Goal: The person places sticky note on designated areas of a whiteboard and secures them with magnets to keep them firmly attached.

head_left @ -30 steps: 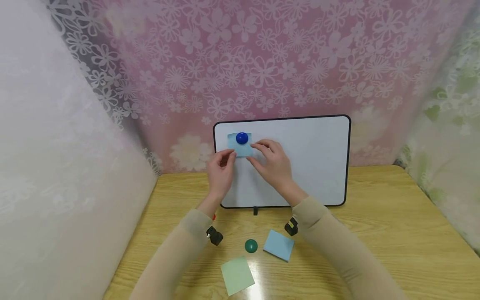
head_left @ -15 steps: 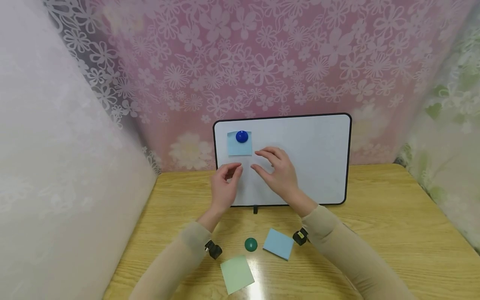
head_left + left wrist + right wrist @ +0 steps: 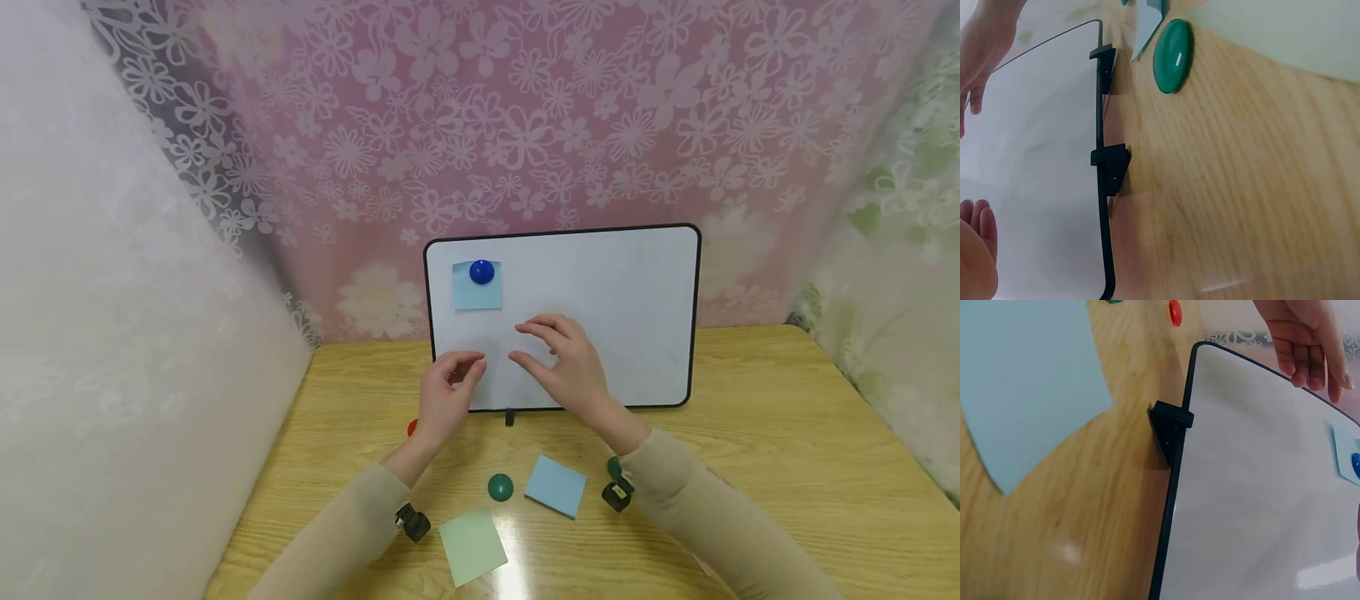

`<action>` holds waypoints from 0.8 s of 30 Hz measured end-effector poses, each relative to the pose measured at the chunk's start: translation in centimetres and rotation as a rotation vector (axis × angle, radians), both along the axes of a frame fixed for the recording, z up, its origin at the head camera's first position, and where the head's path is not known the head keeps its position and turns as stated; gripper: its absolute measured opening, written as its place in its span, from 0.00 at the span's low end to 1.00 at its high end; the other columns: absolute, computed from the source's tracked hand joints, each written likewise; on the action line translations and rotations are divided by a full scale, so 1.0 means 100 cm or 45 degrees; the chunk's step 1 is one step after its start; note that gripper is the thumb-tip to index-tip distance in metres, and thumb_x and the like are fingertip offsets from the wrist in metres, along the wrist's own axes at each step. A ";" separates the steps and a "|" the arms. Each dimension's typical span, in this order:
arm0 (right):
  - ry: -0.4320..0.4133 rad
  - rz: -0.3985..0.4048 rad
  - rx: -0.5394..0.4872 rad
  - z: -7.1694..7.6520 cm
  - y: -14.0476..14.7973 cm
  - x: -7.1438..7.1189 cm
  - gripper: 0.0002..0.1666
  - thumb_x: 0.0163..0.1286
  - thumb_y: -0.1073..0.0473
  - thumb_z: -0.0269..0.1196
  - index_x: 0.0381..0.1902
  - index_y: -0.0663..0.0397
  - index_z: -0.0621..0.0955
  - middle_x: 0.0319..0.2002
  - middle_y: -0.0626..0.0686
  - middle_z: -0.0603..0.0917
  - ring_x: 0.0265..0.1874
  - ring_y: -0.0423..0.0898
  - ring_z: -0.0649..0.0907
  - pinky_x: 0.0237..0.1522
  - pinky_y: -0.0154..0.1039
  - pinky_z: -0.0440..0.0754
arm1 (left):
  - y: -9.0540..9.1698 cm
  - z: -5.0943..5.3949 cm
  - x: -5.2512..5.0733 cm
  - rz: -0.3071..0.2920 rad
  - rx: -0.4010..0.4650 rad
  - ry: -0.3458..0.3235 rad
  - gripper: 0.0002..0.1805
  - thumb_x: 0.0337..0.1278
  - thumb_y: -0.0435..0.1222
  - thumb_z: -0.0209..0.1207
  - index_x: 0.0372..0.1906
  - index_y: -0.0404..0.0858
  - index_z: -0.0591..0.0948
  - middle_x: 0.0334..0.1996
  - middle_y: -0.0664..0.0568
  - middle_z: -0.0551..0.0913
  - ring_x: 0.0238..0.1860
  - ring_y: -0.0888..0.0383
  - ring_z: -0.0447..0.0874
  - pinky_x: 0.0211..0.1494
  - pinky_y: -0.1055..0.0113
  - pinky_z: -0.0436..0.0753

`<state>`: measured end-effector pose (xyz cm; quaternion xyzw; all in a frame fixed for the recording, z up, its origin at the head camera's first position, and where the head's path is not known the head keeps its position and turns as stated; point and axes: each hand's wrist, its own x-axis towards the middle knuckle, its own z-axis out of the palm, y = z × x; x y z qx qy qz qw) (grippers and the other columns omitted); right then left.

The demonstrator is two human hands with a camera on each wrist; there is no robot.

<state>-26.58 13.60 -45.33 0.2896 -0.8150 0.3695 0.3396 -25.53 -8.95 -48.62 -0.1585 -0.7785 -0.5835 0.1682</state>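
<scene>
A light blue sticky note (image 3: 467, 296) hangs on the upper left of the whiteboard (image 3: 622, 317) under a round blue magnet (image 3: 482, 272). Below the note, my left hand (image 3: 447, 392) is in front of the board, loosely bent, thumb near the fingertips, holding nothing. To its right my right hand (image 3: 572, 367) holds nothing either, its thumb and fingers spread apart. In the right wrist view the left hand (image 3: 1304, 347) hangs above the board's edge with its fingers pointing down.
On the wooden table (image 3: 757, 467) lie a green magnet (image 3: 500, 487), a light blue sticky pad (image 3: 556, 486) and a pale green sticky note (image 3: 473, 547). A red magnet (image 3: 412, 427) and another green magnet (image 3: 615, 467) are partly hidden by the arms. Black clips (image 3: 1110, 169) support the board's lower edge.
Both hands have come away from the sticky note and moved down. My right hand has also shifted right. The note and the blue magnet stay on the board.
</scene>
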 end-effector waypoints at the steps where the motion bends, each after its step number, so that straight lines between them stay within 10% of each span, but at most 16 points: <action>1: -0.010 0.003 0.005 -0.001 0.001 0.002 0.26 0.62 0.56 0.82 0.57 0.55 0.89 0.55 0.54 0.85 0.55 0.53 0.81 0.39 0.44 0.83 | -0.002 0.000 0.003 -0.007 -0.015 -0.017 0.10 0.74 0.33 0.67 0.51 0.31 0.89 0.45 0.46 0.89 0.45 0.48 0.87 0.51 0.60 0.86; 24: -0.248 0.058 0.174 -0.031 0.025 0.036 0.24 0.64 0.54 0.81 0.56 0.54 0.89 0.57 0.51 0.85 0.55 0.51 0.82 0.40 0.44 0.84 | -0.066 -0.023 0.039 -0.106 -0.171 -0.221 0.14 0.75 0.41 0.67 0.54 0.36 0.90 0.45 0.56 0.89 0.45 0.56 0.86 0.48 0.66 0.85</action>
